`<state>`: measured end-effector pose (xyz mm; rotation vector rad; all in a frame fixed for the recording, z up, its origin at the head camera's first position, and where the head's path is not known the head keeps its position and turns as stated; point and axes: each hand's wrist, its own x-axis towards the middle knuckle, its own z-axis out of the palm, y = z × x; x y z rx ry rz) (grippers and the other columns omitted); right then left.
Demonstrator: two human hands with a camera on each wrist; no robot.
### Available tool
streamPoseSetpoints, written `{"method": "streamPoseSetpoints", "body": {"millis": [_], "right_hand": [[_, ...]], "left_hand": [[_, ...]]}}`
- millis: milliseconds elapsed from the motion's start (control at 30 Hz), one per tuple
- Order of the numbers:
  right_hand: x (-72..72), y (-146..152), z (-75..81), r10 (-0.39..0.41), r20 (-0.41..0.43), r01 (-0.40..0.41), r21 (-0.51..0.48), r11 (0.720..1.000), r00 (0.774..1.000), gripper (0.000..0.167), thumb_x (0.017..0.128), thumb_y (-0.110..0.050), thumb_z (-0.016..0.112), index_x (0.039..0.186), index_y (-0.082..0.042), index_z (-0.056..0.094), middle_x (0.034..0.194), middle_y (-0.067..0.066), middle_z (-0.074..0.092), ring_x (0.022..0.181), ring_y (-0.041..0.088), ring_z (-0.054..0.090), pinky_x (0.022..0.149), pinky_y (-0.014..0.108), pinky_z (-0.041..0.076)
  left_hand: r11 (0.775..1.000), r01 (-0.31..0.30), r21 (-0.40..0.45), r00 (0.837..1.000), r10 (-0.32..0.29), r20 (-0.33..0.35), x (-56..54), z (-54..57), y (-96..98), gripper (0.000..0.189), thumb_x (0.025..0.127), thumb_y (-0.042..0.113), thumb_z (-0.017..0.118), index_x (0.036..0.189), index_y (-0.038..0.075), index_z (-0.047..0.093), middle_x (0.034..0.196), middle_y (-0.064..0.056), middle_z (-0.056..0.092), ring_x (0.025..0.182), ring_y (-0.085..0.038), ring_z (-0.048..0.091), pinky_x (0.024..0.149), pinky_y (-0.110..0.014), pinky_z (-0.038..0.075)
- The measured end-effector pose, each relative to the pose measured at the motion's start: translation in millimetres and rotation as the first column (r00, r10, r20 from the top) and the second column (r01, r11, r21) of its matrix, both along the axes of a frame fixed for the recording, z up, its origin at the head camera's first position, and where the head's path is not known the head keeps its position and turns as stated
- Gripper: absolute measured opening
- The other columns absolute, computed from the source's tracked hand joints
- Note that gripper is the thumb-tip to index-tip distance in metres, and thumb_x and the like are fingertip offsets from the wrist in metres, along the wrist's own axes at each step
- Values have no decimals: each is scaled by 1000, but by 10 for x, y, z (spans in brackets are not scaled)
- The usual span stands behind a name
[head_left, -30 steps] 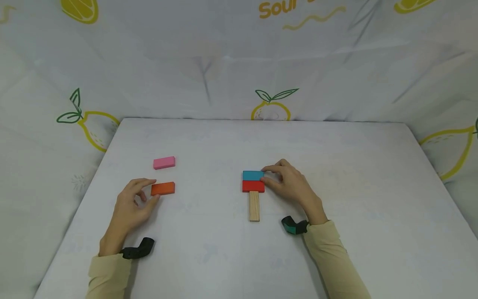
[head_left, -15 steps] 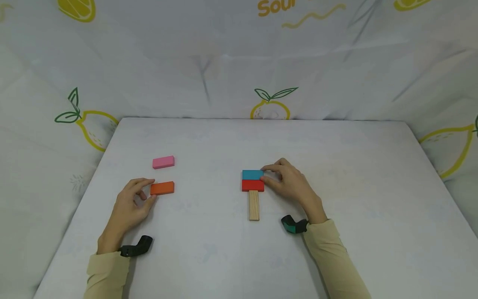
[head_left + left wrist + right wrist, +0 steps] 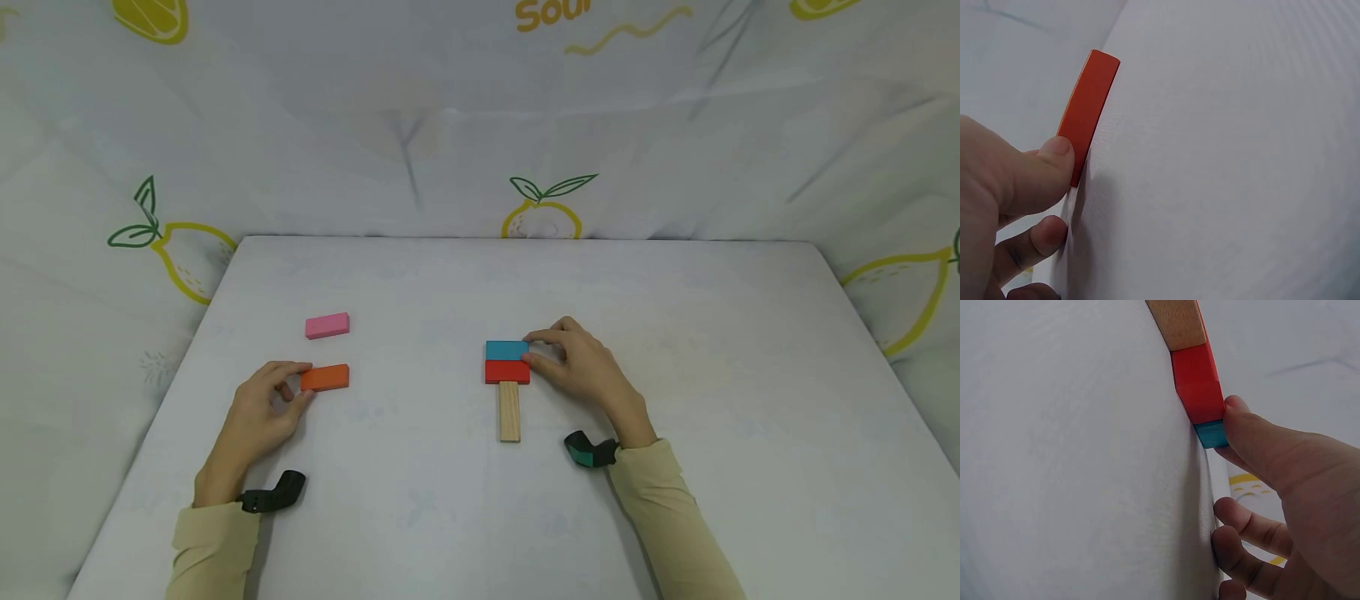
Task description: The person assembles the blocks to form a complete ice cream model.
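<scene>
In the head view, my left hand (image 3: 258, 417) pinches the left end of an orange block (image 3: 326, 377) between thumb and index finger. The left wrist view shows the thumb pressed on the side of that orange block (image 3: 1088, 103), which lies on the table. At the centre, my right hand (image 3: 585, 367) pinches the right end of a blue block (image 3: 504, 350). Against the near side of the blue block lies a red block (image 3: 502, 372). A plain wooden block (image 3: 509, 412) points toward me from the red one, touching it, as the right wrist view confirms.
A pink block (image 3: 327, 326) lies behind the orange one on the white table (image 3: 420, 517). White cloth printed with lemons (image 3: 542, 221) hangs behind the table and at its sides. Each wrist carries a small dark device (image 3: 273, 492).
My left thumb and index finger have closed in on the orange block's left end. The right hand and the blue, red and wooden blocks stay put; the head view shifts slightly.
</scene>
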<state>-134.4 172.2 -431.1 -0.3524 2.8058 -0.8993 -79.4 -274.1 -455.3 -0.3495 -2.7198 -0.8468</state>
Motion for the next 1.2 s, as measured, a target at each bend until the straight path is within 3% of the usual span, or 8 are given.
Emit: {"method": "streamPoseSetpoints", "body": {"millis": [333,533,700,867,1200], "right_hand": [[9,5,16,-3,18,4,-10,1000,1000,41,95,-38,71,131,-18,70,114,8,60,88,20,52,67,29,41],[7,6,7,-9,19,9,-11,1000,1000,41,95,-39,71,130,-18,71,114,8,60,89,20,53,68,29,41],[7,4,4,-4,19,5,-17,1000,1000,40,95,-39,71,130,-18,71,114,7,60,89,20,53,68,29,41],[7,4,14,1,13,-1,-19,1000,1000,40,95,-38,71,129,-18,71,114,7,60,88,20,53,67,29,41],[-1,7,6,-5,22,6,-14,1000,1000,40,95,-39,71,129,-19,71,114,7,60,88,20,52,68,29,41]], "left_hand": [[1000,-24,10,1000,24,1,-6,10,32,34,79,-7,78,111,2,72,89,-9,65,70,-9,48,61,-19,35],[998,-57,30,998,56,18,-25,22,89,33,81,-7,77,112,2,71,88,-10,65,69,-8,47,61,-20,35],[997,-46,60,999,46,-3,-54,37,157,33,80,-10,76,110,1,72,93,-13,67,68,-9,48,61,-18,34],[997,-25,79,1000,26,-13,-106,11,242,32,80,-9,76,111,0,71,95,-15,68,69,-11,49,63,-16,35],[995,9,96,999,-12,33,-299,-7,574,28,85,-2,75,112,1,71,97,-13,67,68,-13,48,62,-24,37]]}}
